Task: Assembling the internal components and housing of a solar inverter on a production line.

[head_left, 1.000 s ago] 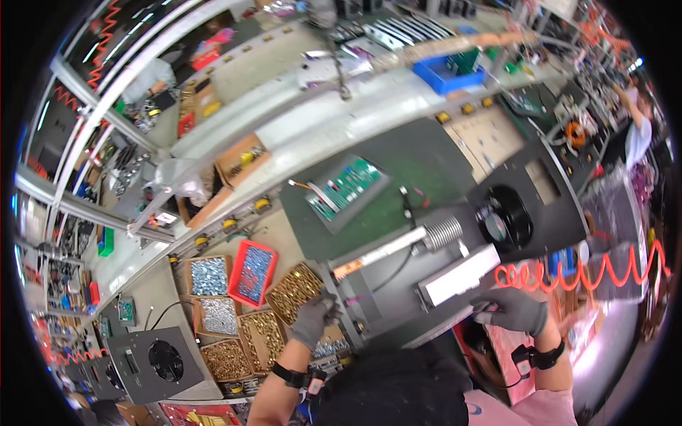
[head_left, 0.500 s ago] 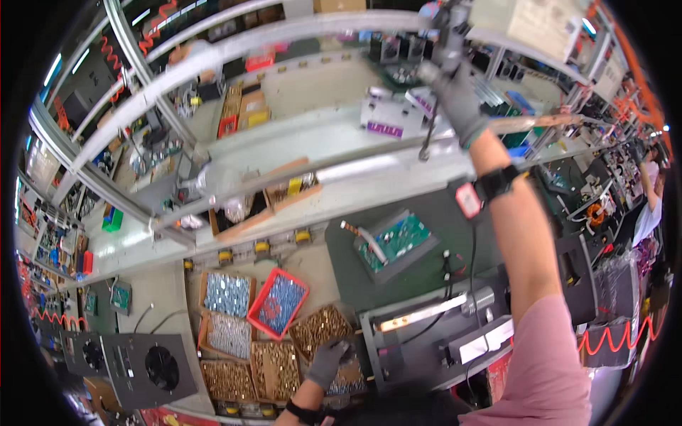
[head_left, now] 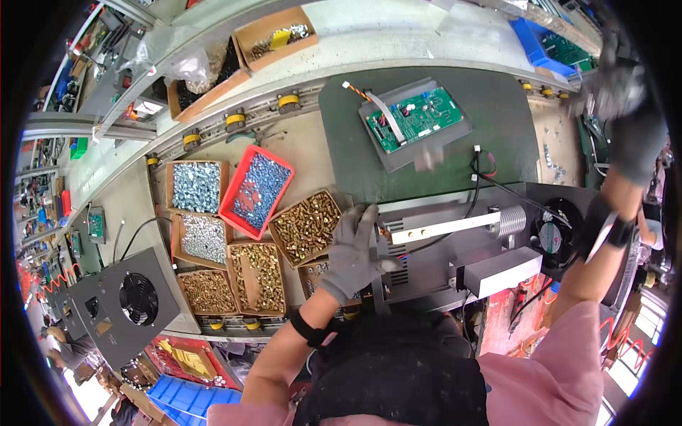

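While the dark metal chassis [head_left: 433, 266] is lying in front of the worker, a silver finned block [head_left: 501, 273] is sitting along its near side and 1 fan [head_left: 556, 231] is showing near its right end. A black cable [head_left: 474, 195] is trailing over the chassis's far wall, where a pull could be snagging it.

At the chassis's left end, the left hand [head_left: 353, 252] is resting with thumb and fingers apart, clamping on nothing visible; if it is bearing too lightly, the chassis could be sliding under a push. Just left of the chassis, a tray of brass-coloured screws [head_left: 305, 227] is standing so near that a nudge could be spilling some.

Beyond the chassis's far right corner, blur is hiding whether the fingers of the right hand [head_left: 637, 140] are clamping on a dark grey object [head_left: 612, 78]; a careless swing there could be striking the fan.

Compared with 0.5 s ago, the left hand is touching the chassis rather than hovering left of it. The right hand is reaching off to the chassis's right rather than high beyond its far side, and the right forearm is no longer covering most of the fan.
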`<state>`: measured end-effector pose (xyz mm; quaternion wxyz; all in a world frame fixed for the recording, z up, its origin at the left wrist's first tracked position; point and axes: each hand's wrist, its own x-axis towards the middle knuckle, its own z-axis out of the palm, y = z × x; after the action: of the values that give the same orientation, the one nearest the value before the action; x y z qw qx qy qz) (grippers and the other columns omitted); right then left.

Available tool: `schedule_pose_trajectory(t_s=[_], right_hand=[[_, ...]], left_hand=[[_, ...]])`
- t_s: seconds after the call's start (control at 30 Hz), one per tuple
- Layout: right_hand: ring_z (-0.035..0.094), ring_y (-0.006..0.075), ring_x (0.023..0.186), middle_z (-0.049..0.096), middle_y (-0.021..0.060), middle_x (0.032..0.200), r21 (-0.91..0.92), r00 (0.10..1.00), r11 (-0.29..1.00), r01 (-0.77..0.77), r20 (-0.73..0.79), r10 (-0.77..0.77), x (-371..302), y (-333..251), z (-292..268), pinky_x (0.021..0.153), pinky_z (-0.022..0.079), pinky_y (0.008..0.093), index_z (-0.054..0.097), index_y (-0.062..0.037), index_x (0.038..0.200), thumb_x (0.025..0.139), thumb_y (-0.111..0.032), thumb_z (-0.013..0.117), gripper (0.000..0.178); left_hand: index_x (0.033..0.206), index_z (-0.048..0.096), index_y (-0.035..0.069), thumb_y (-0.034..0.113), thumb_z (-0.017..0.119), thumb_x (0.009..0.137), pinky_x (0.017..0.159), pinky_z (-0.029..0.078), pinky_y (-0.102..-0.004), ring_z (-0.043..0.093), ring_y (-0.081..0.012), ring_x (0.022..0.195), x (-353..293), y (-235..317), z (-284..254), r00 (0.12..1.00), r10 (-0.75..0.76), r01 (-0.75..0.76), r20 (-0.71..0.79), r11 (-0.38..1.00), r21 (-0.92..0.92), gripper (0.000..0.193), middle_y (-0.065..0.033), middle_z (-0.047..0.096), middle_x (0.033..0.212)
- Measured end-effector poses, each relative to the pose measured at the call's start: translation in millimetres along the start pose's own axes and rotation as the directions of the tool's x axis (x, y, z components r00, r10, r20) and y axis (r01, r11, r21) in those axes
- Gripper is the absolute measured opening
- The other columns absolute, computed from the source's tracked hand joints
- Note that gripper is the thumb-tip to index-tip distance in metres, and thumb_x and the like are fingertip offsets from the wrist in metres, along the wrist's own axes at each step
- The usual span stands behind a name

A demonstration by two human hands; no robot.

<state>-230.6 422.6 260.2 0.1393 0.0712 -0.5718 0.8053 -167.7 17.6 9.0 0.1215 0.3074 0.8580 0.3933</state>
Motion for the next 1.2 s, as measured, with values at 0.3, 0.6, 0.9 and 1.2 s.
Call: schedule_pose_trajectory(t_s=[0.3,0.6,0.9,1.2], right_hand=[[0.063,0.0255,0.090,0.063,0.0121,0.099,0.237,0.574,0.964,-0.123,-0.775,0.264,-178,165,-56,0.079,0.053,0.0380,0.056,0.0000,0.106,0.093,-0.021,0.053,0.026],[0.062,0.0239,0.076,0.061,0.0098,0.085,0.253,0.386,0.910,-0.329,-0.843,0.374,-189,206,-56,0.071,0.055,0.0357,0.055,-0.0021,0.093,0.092,-0.017,0.052,0.015],[0.062,0.0250,0.073,0.060,0.0115,0.080,0.385,0.275,0.852,-0.354,-0.828,0.488,-190,220,-66,0.070,0.055,0.0371,0.054,-0.0015,0.087,0.091,-0.017,0.052,0.016],[0.064,0.0303,0.074,0.061,0.0144,0.078,0.449,0.320,0.810,-0.377,-0.758,0.569,-192,226,-71,0.070,0.054,0.0426,0.055,0.0000,0.085,0.089,-0.022,0.054,0.022]], left_hand=[[0.125,0.051,0.000,0.073,0.038,0.083,0.076,0.050,-0.0426,0.056,-0.0357,0.093,11,-9,40,0.979,-0.001,0.000,-0.204,1.000,-0.006,0.085,-0.0202,0.052,0.110],[0.120,0.053,0.000,0.065,0.034,0.089,0.076,0.048,-0.0450,0.056,-0.0370,0.089,10,-9,53,0.970,-0.080,0.079,-0.229,0.997,-0.013,0.074,-0.0224,0.053,0.107],[0.118,0.055,0.004,0.072,0.027,0.087,0.079,0.045,-0.0451,0.055,-0.0361,0.090,12,-8,50,0.969,-0.105,0.108,-0.224,0.994,0.003,0.080,-0.0204,0.053,0.106],[0.119,0.055,0.003,0.072,0.026,0.087,0.076,0.048,-0.0432,0.057,-0.0363,0.090,9,-8,50,0.967,-0.059,0.069,-0.248,0.997,0.032,0.082,-0.0215,0.052,0.108]])
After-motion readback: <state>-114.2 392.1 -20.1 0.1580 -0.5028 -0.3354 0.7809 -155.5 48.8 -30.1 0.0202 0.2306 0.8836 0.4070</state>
